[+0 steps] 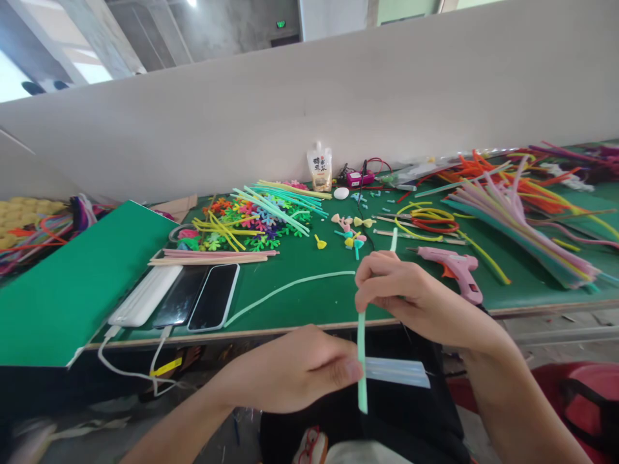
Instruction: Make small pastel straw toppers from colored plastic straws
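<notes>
My right hand [401, 290] pinches a light green pipe cleaner [362, 335] near its upper part, with a short end sticking up above the fingers. Lower down, my left hand [304, 370] is closed, its thumb against the same pipe cleaner. A translucent, bar-like piece [399, 372] runs out to the right from behind the pipe cleaner at the left fingertips; its kind is unclear. Both hands are over my lap at the table's front edge. Another pale green pipe cleaner [285, 287] lies curved on the table. Beside my right hand rests a pink glue gun [449, 261].
On the green table [309, 303] are two phones [213, 296], a white power bank [147, 293] with cables, and colourful snowflake-shaped pieces [256, 222]. Small pastel bows [353, 235] lie mid-table. Bundled pipe cleaners [527, 225] fill the right side. Behind stands a white partition [309, 96].
</notes>
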{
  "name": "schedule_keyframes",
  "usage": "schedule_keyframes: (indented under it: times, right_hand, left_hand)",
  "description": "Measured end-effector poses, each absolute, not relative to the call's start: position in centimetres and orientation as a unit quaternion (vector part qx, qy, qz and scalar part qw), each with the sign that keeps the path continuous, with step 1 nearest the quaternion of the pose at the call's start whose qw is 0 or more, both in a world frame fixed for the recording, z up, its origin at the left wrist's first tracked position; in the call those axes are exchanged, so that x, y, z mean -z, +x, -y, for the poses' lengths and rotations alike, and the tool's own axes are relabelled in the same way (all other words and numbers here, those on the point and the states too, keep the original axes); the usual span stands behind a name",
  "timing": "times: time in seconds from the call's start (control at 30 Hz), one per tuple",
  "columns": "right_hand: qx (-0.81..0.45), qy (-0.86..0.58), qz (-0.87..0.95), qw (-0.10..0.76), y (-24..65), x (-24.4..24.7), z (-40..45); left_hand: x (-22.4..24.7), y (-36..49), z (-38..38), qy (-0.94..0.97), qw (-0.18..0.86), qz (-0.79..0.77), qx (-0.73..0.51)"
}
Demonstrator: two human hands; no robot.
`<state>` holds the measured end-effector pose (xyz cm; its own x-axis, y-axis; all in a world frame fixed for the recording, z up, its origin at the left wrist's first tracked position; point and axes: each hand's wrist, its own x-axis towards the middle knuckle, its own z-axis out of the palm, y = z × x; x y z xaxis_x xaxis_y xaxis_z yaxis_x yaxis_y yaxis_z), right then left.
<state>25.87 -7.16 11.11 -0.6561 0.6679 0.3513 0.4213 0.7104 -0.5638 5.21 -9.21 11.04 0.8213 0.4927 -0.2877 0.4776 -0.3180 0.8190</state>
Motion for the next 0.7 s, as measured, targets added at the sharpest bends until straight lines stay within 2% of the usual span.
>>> schedule_keyframes:
  times: [0.7]
  right_hand:
    - [-0.199,-0.333,0.873,0.295,25.2,-10.1,5.3]
  left_hand:
    - [-10.2,5.5,8.4,0.791,0.476,-0.384,-0.024]
